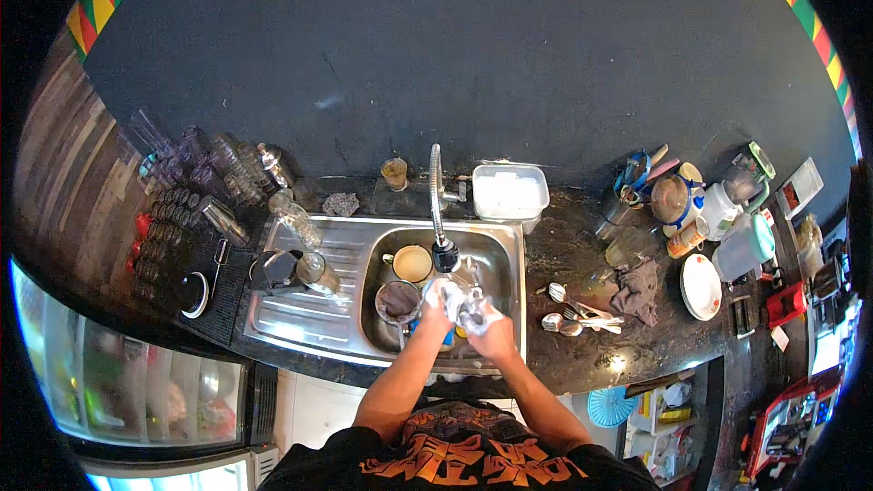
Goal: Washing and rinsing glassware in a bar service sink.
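far left, upturned glasses (173, 218) in rows on the dark counter. glass jar (316, 271) stands on the ribbed drainboard (280, 309). in sink basin, left side: yellowish cup (412, 264), dark cloth (398, 298) in a round vessel just below it. left hand (434, 307) at the foamy item (466, 306), fingers blurred in suds, can't tell spread or pressed. item is over the basin, just below faucet head (446, 255); exact kind unclear. right hand (492, 336) has fingers curled on item's right side. further right: cutlery (591, 319), grey cloth (636, 291), white oval dish (700, 286).
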Demonstrator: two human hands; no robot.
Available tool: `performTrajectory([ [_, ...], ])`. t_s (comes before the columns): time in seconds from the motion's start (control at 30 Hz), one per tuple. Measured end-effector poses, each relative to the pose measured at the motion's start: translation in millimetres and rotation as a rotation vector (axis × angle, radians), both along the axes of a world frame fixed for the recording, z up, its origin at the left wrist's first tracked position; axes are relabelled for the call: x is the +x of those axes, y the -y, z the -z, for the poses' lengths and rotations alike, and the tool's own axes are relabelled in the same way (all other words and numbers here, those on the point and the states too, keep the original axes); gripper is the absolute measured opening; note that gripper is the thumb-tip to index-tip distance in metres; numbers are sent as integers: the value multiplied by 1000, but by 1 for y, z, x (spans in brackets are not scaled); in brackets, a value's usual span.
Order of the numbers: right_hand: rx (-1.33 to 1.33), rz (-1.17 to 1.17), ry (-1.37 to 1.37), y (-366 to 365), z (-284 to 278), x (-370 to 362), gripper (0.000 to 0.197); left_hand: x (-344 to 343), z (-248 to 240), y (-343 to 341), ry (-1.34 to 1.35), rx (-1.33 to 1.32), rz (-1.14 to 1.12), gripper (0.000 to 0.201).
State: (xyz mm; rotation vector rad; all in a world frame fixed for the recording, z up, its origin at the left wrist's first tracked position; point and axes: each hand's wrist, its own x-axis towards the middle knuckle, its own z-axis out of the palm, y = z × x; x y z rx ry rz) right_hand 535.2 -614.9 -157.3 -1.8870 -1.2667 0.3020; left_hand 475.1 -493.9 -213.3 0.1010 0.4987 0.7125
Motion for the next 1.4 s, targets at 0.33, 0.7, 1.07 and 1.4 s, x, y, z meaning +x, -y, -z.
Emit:
performTrajectory([
  [0.33, -331, -268, -1383, -28, 33, 28, 21, 1, 12, -8, 281, 136, 150, 12],
  [0.7, -121, 60, -201, -29, 38, 10, 25, 3, 28, -11, 117, 290, 5, 12],
  [1.07, -13, -117, -998, -38, 36, 129, 20, -20, -2, 0, -116, 70, -252, 24],
  [1.4, -432, 215, 27, -204, -14, 197, 35, -67, 32, 13, -145, 76, -353, 34],
])
